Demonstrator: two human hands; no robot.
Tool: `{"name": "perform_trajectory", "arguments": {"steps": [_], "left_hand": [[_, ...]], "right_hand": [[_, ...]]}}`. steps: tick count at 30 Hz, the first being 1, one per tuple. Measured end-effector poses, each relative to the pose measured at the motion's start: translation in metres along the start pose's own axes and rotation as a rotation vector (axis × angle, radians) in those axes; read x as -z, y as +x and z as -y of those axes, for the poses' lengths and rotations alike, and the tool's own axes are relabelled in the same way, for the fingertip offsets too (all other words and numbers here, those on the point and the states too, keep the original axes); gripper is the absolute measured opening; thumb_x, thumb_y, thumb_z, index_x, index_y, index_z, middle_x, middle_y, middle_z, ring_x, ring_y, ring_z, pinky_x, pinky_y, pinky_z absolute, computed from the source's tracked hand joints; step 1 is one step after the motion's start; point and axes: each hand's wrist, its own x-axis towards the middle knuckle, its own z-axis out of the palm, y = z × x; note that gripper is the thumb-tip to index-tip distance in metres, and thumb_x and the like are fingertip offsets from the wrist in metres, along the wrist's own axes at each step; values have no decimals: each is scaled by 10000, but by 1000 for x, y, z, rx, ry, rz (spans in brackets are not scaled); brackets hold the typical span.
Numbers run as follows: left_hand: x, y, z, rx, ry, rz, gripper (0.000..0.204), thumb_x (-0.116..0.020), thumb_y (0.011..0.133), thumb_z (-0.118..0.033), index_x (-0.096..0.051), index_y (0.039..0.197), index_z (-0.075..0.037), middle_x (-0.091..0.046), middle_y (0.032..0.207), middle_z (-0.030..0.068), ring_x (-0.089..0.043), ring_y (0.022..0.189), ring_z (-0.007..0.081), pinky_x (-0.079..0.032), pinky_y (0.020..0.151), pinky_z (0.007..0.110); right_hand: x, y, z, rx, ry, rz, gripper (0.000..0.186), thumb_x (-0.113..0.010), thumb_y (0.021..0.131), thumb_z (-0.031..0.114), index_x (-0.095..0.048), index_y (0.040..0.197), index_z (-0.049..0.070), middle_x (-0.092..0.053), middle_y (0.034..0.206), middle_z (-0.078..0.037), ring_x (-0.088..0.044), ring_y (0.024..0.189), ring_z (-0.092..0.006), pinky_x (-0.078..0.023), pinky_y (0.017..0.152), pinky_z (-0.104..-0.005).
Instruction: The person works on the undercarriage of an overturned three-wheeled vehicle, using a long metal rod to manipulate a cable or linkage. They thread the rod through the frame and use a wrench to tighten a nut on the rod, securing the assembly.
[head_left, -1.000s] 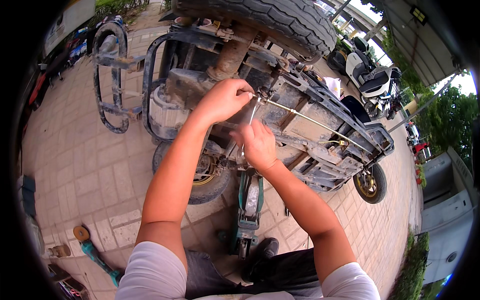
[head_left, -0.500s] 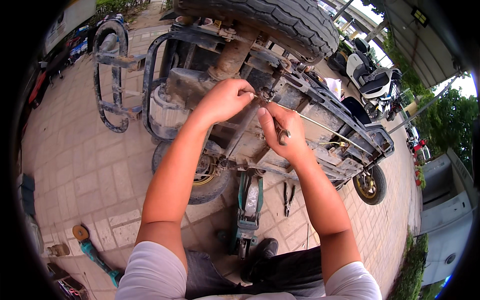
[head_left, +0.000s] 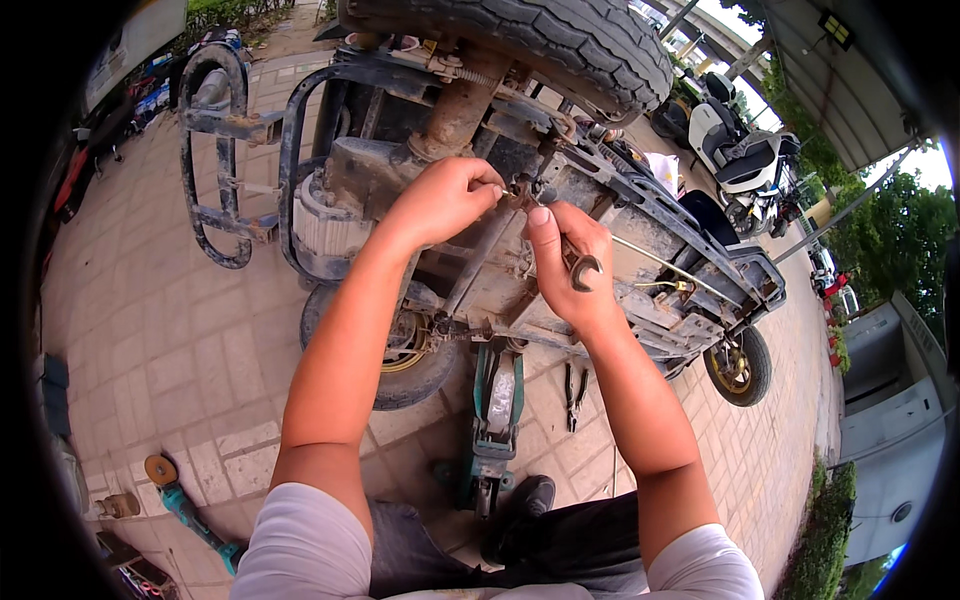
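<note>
An electric tricycle lies tipped up with its grimy underside [head_left: 570, 200] facing me. My right hand [head_left: 580, 245] is closed round an open-ended wrench [head_left: 584, 272], its jaw sticking out below the fingers. The wrench's other end is hidden by the hand, close to a small dark linkage [head_left: 530, 188]. A long thin metal rod [head_left: 660, 258] runs from behind that hand toward the far right of the frame. My left hand [head_left: 450, 205] pinches at the linkage's left side, thumb and finger together. A tiny yellowish tip shows at the fingertips, too small to name.
A large tyre [head_left: 520, 45] overhangs the top. The green floor jack [head_left: 497, 400] stands below the frame, with pliers [head_left: 575, 395] beside it. An angle grinder [head_left: 195, 515] lies at lower left. A black tubular bumper [head_left: 228, 180] juts out left. Scooters [head_left: 745, 150] are parked at upper right.
My right hand has turned slightly, and the wrench's jaw now points lower and shows more fully. The left hand keeps its pinch at nearly the same spot.
</note>
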Motion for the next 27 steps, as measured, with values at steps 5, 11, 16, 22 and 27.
{"name": "perform_trajectory", "arguments": {"steps": [5, 11, 16, 22, 27], "left_hand": [[2, -2, -2, -20, 8, -3, 233, -632, 865, -168, -691, 996, 15, -710, 884, 149, -681, 805, 222, -519, 736, 340], [2, -3, -2, -61, 29, -23, 229, -627, 873, -153, -680, 1002, 28, -698, 879, 134, -661, 799, 209, -515, 737, 328], [1, -2, 2, -79, 15, -30, 224, -618, 877, -151, -682, 999, 25, -701, 888, 135, -660, 805, 209, -515, 740, 329], [1, 0, 1, -64, 18, 4, 177, -604, 910, -104, -660, 1000, 38, -679, 810, 60, -599, 720, 110, -496, 672, 276], [1, -2, -1, -61, 34, -24, 218, -625, 873, -152, -681, 994, 21, -694, 846, 128, -653, 773, 203, -508, 714, 327]], "right_hand": [[5, 19, 1, -77, 39, 115, 353, -581, 965, 224, -556, 710, -19, -541, 615, -137, -487, 512, -252, -401, 514, -361], [-49, -21, -6, 300, -471, -67, 197, -717, 824, 238, -579, 793, 101, -503, 700, -75, -535, 586, -280, -417, 538, -393], [-57, -35, -12, 325, -403, -105, 162, -736, 793, 193, -608, 842, 107, -501, 725, -58, -529, 597, -266, -410, 549, -381], [-9, -5, 9, 101, -145, 22, 160, -637, 887, 148, -603, 773, 41, -569, 700, -144, -577, 601, -368, -455, 546, -436], [4, 19, 9, -39, -152, 175, 208, -604, 921, 187, -602, 786, 29, -601, 735, -177, -601, 667, -400, -467, 568, -444]]}}
